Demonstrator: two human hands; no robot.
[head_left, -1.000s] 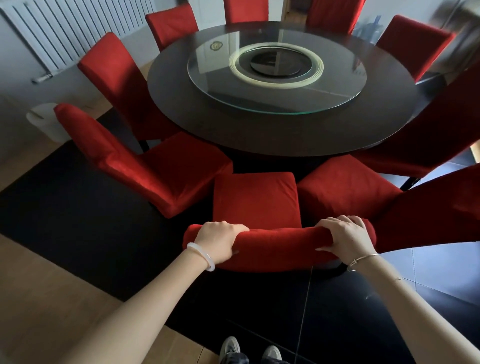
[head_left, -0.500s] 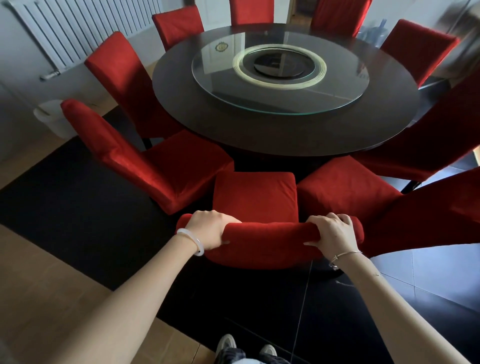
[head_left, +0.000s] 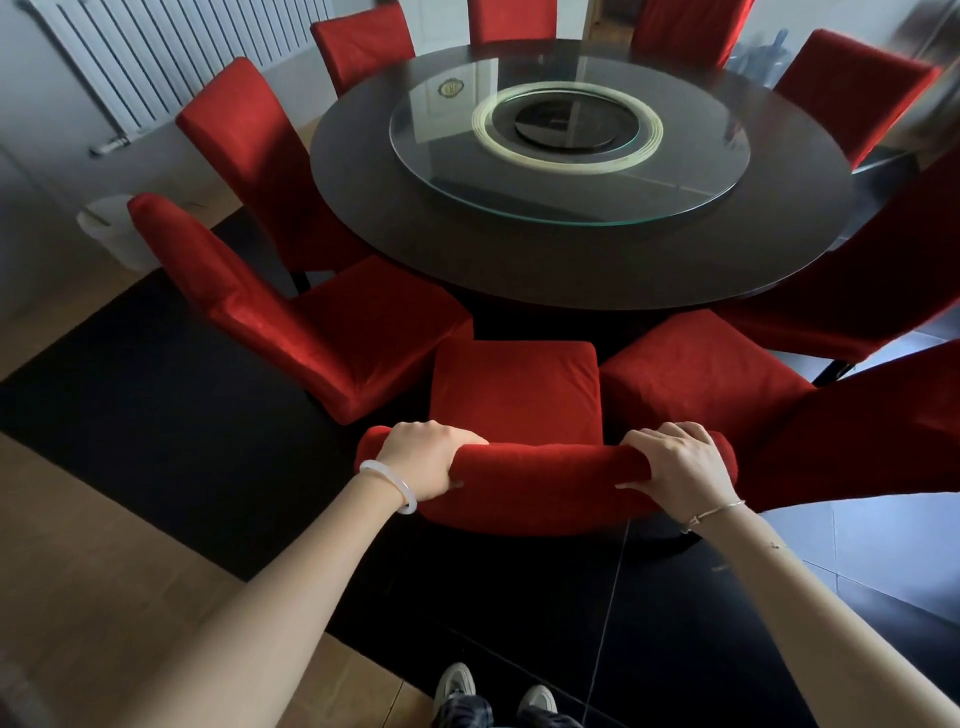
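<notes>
A red fabric-covered chair stands in front of me, its seat facing a round dark table. My left hand grips the left end of the chair's padded top rail, fingers curled over it. My right hand grips the right end of the same rail. A white bangle sits on my left wrist and a thin bracelet on my right. The chair's seat front lies close to the table's near edge.
Several more red chairs ring the table, one close on the left and one close on the right. A glass turntable lies on the table. A white radiator and a pale bin stand at the left wall. My shoes are on the dark floor.
The chair and both hands have shifted slightly forward toward the table and a little leftward in view. Both hands keep their grip on the top rail.
</notes>
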